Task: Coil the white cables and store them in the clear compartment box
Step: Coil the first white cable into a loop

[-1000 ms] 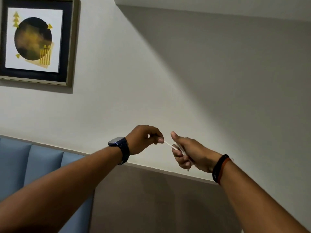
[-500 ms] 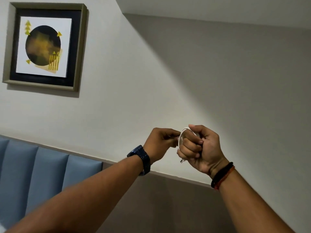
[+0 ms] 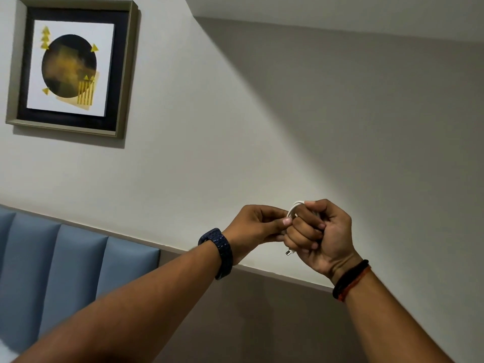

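Both hands are raised in front of a wall. My right hand [image 3: 318, 233] is a fist closed around a small coil of white cable [image 3: 293, 208]; loops stick out above the fingers and a plug end [image 3: 289, 252] pokes out below them. My left hand [image 3: 258, 226], with a dark watch on the wrist, pinches the cable against the coil with thumb and fingertips. The clear compartment box is not in view.
A framed picture [image 3: 70, 68] hangs on the pale wall at upper left. A blue padded backrest [image 3: 65, 268] runs along the lower left, below a wall ledge [image 3: 275, 275]. No table or work surface shows.
A second ago the cable ran straight between my separated hands. My right hand has since closed into a fist around the coil, and my left hand has moved up against it. The view has shifted slightly.
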The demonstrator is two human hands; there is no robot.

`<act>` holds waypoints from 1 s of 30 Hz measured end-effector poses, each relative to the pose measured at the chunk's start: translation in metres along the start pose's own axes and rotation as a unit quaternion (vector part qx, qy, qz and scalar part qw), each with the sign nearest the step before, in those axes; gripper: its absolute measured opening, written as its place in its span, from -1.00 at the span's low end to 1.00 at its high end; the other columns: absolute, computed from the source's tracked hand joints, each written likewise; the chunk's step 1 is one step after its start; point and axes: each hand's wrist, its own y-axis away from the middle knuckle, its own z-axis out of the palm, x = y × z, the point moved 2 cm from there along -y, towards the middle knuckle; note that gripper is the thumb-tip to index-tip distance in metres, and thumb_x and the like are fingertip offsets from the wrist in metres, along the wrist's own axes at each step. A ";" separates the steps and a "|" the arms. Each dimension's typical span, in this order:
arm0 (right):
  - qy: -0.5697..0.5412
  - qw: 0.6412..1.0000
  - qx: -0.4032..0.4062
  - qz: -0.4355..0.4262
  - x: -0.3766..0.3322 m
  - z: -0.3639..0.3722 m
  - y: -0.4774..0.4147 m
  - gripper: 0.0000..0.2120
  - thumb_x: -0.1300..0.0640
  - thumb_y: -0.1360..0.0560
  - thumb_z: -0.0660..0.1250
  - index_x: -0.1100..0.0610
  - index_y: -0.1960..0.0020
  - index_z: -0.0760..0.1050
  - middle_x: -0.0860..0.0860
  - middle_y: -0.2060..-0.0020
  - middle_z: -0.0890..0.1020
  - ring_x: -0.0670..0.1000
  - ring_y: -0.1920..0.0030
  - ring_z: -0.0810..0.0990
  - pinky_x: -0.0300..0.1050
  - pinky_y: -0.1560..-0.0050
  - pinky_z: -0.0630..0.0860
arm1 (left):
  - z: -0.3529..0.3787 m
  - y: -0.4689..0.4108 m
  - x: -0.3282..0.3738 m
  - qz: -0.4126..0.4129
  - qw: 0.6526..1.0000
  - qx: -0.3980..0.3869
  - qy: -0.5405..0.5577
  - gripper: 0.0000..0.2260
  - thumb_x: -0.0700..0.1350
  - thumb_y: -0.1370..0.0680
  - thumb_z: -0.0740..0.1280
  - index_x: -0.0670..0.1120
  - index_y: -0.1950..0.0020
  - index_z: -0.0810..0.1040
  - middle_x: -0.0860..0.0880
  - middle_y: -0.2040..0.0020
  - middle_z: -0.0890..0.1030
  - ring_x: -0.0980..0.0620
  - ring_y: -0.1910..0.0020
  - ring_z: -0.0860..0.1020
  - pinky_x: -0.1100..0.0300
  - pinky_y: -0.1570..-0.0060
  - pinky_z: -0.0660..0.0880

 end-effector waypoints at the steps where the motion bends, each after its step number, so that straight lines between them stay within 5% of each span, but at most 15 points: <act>1: 0.005 1.000 0.000 0.001 0.001 0.000 0.000 -0.64 0.10 -0.40 0.08 0.09 0.52 0.05 0.00 0.66 0.07 0.00 0.64 0.02 -0.20 0.55 0.08 | 0.000 -0.001 0.000 0.003 1.000 0.006 -0.016 -0.78 -0.22 -0.53 0.33 -0.30 -0.11 0.59 -0.28 -0.04 0.63 -0.10 0.01 0.62 0.06 -0.10 0.58; 9: 0.065 0.997 0.039 0.020 0.001 -0.012 -0.001 -0.64 0.11 -0.46 0.15 0.11 0.49 0.21 -0.01 0.66 0.20 -0.01 0.61 0.22 -0.18 0.51 0.26 | 0.007 -0.003 0.001 0.022 0.990 0.037 -0.133 -0.83 -0.23 -0.59 0.23 -0.27 -0.04 0.58 -0.18 0.08 0.64 -0.05 0.09 0.64 0.22 0.03 0.59; 13: 0.137 0.987 0.076 0.031 -0.002 -0.017 0.002 -0.64 0.00 -0.49 0.22 0.12 0.44 0.35 0.01 0.59 0.37 0.04 0.46 0.46 -0.15 0.32 0.50 | 0.010 -0.007 -0.003 0.016 0.984 0.066 -0.164 -0.82 -0.20 -0.59 0.23 -0.25 -0.03 0.58 -0.24 0.06 0.66 -0.19 0.03 0.63 -0.03 -0.09 0.57; 17: 0.202 0.969 0.141 0.002 -0.003 -0.025 0.008 -0.63 -0.03 -0.53 0.25 0.12 0.39 0.47 0.02 0.54 0.45 0.07 0.27 0.60 -0.14 0.14 0.59 | 0.008 -0.014 -0.005 0.013 0.978 0.104 -0.182 -0.83 -0.15 -0.59 0.24 -0.19 0.05 0.60 -0.11 0.19 0.63 -0.10 0.13 0.60 -0.09 -0.07 0.56; 22: 0.372 0.896 0.241 -0.026 0.000 -0.037 0.014 -0.63 -0.05 -0.56 0.19 0.15 0.32 0.47 0.00 0.49 0.49 -0.01 0.29 0.60 -0.11 0.12 0.60 | 0.005 -0.020 -0.013 -0.014 0.979 0.118 -0.166 -0.84 -0.13 -0.59 0.25 -0.08 0.09 0.61 -0.04 0.14 0.65 -0.02 0.08 0.62 0.17 0.09 0.56; 25: 0.469 0.837 0.277 -0.044 0.002 -0.043 0.016 -0.63 -0.04 -0.57 0.17 0.14 0.30 0.47 -0.04 0.47 0.49 -0.13 0.42 0.50 -0.13 0.28 0.53 | 0.008 -0.020 -0.017 -0.043 0.988 0.096 -0.115 -0.83 -0.12 -0.59 0.25 -0.05 0.12 0.61 -0.02 0.16 0.64 0.02 0.11 0.60 0.15 0.03 0.52; 30: 0.506 0.815 0.283 -0.015 0.007 -0.046 0.016 -0.67 -0.01 -0.59 0.14 0.17 0.21 0.49 -0.01 0.44 0.50 -0.03 0.39 0.47 -0.12 0.36 0.49 | 0.010 -0.017 -0.028 -0.062 0.994 0.084 -0.014 -0.85 -0.15 -0.59 0.24 -0.14 0.00 0.60 -0.07 0.18 0.59 -0.03 0.16 0.55 0.10 0.01 0.47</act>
